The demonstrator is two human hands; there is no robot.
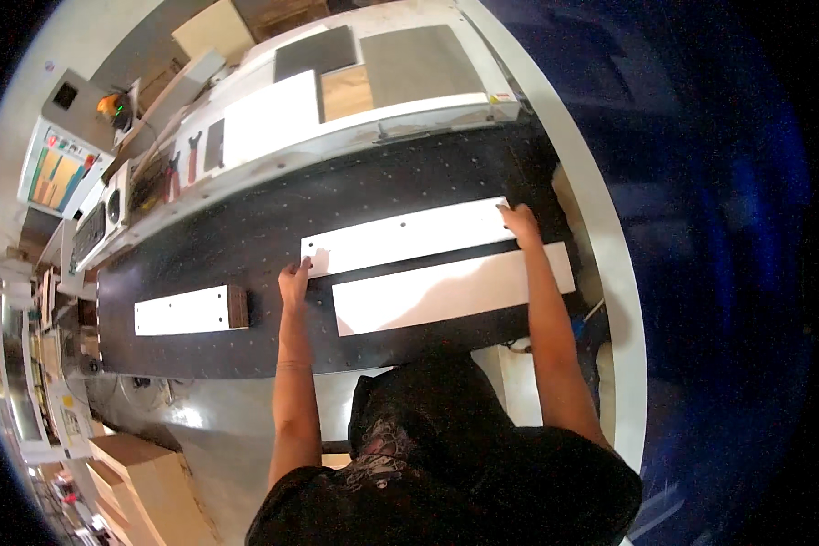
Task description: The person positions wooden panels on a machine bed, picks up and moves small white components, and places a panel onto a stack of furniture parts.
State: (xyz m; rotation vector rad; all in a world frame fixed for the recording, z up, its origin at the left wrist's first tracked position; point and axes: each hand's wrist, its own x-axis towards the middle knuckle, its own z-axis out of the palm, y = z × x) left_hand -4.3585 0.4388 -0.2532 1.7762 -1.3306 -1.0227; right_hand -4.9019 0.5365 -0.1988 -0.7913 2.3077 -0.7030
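Item 1. Machine bed: a long dark flat surface dotted with small holes, running from 9 o'clock to 2 o'clock across the view. It acts as the tray for three white boards. Bare dark bed lies open along its far edge and between the short board and the two long ones; its near edge meets a pale floor strip.

Item 2. Raised white table at 12 o'clock, beyond the bed. It carries flat sample sheets: two grey, one white, one pale wood.

Item 3. Near white panel: long, flat, plain, lying at 3 o'clock just beside the held board, a narrow dark gap between them.

Item 4. Far white panel: long, narrow, flat, white-faced, with a few small drilled holes; it lies at the centre of the bed, slightly slanted. The left hand grips its left end, fingers on the edge. The right hand presses on its right end, fingers spread over the corner; whether they curl around the edge cannot be told.

Item 5. Short white board at 9 o'clock, well apart from both hands, with a brown wood end.

Item 6. Control screen at 10 o'clock, coloured display, beside a keyboard.

Item 7. Cardboard boxes at 7 o'clock on the floor.
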